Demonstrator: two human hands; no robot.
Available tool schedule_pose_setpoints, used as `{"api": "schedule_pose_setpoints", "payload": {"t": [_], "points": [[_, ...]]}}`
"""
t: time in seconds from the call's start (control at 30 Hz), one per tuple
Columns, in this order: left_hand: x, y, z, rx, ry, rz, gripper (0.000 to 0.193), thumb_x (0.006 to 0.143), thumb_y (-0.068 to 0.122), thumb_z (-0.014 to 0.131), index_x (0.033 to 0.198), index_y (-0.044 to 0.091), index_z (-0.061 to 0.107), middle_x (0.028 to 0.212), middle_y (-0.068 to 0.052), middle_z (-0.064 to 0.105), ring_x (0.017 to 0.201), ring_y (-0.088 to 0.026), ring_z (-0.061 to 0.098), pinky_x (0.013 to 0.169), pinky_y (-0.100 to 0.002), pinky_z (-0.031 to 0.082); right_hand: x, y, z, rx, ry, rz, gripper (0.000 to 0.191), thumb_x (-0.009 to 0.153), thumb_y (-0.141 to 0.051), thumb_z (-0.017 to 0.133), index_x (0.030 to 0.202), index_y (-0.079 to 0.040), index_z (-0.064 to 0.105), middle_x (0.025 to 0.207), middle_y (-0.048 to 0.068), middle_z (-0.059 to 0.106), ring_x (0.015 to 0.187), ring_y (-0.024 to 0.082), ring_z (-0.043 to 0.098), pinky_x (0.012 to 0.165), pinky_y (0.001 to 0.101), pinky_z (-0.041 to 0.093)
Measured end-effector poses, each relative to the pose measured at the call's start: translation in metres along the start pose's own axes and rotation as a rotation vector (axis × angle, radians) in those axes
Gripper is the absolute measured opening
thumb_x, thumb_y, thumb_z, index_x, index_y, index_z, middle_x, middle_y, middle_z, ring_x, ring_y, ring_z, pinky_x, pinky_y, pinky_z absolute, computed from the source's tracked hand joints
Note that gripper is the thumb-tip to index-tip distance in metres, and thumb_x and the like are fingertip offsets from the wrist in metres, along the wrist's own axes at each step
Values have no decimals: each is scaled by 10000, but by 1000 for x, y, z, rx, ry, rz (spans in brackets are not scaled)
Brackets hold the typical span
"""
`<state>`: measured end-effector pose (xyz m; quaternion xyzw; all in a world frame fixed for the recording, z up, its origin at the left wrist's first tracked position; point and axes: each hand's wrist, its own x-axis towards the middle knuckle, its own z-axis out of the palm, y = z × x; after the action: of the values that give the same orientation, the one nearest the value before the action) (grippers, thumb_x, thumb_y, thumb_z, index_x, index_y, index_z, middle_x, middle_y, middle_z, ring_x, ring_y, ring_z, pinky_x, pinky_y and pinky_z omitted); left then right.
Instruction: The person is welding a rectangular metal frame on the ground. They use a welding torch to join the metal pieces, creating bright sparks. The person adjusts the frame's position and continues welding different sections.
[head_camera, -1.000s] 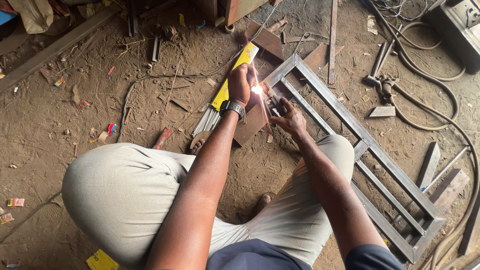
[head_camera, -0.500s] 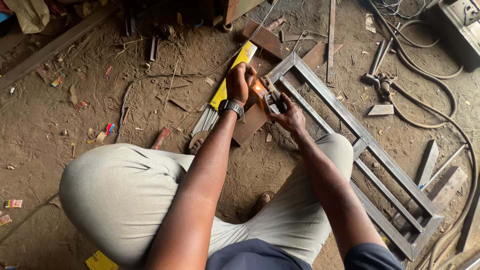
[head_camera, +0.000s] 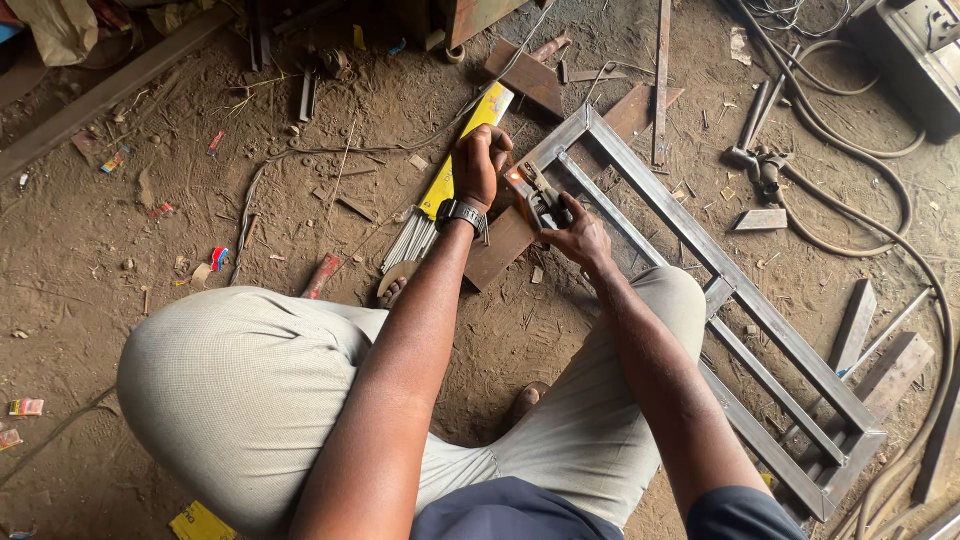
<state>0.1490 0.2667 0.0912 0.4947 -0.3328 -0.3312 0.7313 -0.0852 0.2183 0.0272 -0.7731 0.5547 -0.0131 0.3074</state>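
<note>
person squats over steel frame (head_camera: 700, 250) flat on dirt floor. right hand (head_camera: 578, 236) fingers wrapped tight round welding holder (head_camera: 540, 200), tip glowing at frame's near corner. left hand (head_camera: 480, 160) fist closed beside it, contents hidden, steadying. rods (head_camera: 408, 240) near left wrist, within reach.

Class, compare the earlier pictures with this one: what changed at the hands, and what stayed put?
The bright welding glare has faded to a small orange glow. The left hand and right hand, gripping the electrode holder, stay at the metal frame corner. The frame is unmoved.
</note>
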Motion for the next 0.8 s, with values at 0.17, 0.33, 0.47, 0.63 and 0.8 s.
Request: {"api": "schedule_pose_setpoints", "payload": {"t": [0.17,0.33,0.47,0.63,0.8], "points": [[1,0,0,-19,1,2,479,1007,370,384,761,42,631,580,33,456,534,-76,409,517,-280,322,0,-1,-1,6,8,-11,1020,697,-526,837,1566,-222,398,1182,126,718,942,201,717,756,352,627],[0,0,1,-10,5,18,462,1004,351,394,759,38,628,582,22,475,538,-86,436,523,-291,341,-2,-2,-2,-3,13,-25,1023,693,-546,840,1559,-219,403,1190,126,715,985,226,712,843,386,609],[1,0,2,186,56,35,436,990,325,374,751,51,615,575,16,507,528,-100,490,514,-304,386,-3,-2,-2,-5,-2,-37,890,694,-465,795,1519,-274,520,1223,103,735,1013,246,712,841,415,610],[1,0,2,0,15,-3,426,1005,287,384,747,37,612,590,-1,504,545,-113,460,526,-327,357,-1,-1,-1,5,-8,22,1044,669,-543,821,1574,-265,380,1196,141,706,1001,252,706,814,397,615],[3,2,1,80,28,-34,422,976,294,377,736,40,614,582,3,515,522,-110,472,504,-314,372,0,-1,-1,-14,66,-112,1028,686,-496,884,1560,-222,416,1218,167,714,1008,248,678,813,416,588]]}}
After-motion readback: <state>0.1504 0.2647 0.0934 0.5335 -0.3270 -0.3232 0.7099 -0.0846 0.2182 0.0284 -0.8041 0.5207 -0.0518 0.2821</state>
